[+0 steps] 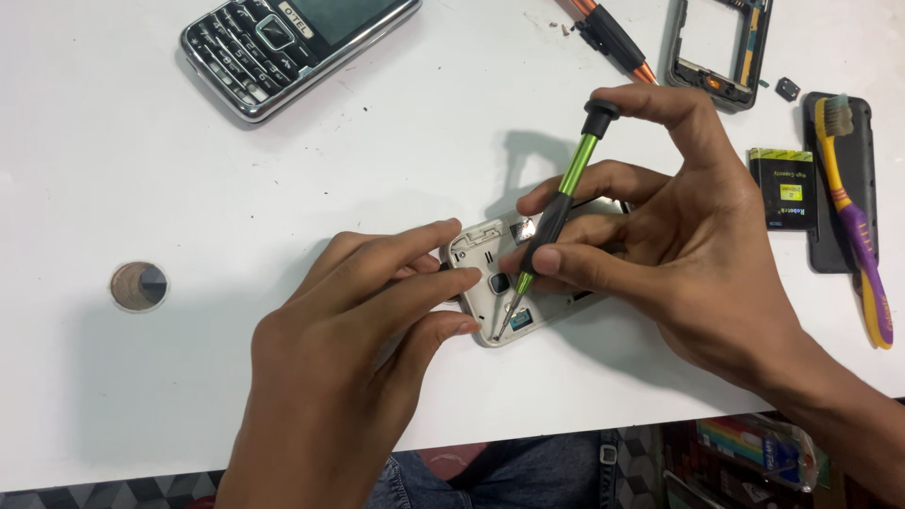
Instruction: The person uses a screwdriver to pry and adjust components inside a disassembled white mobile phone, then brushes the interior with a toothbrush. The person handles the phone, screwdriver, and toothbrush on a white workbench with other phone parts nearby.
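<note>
The opened phone point(504, 283) lay back-up near the middle of the white counter point(141, 160). The left hand point(349, 377) steadied it, fingers point(429, 283) spread along its left edge and touching the frame. The right hand point(688, 245) pinched a green-and-black screwdriver point(556, 212) between thumb and fingers, forefinger capping its top; the tip rested on the phone's lower part. A keypad phone point(283, 47) lay at the far left. To the right lay a black frame point(721, 47), a battery point(784, 188), and a toothbrush point(853, 217) on a dark cover point(830, 240).
</note>
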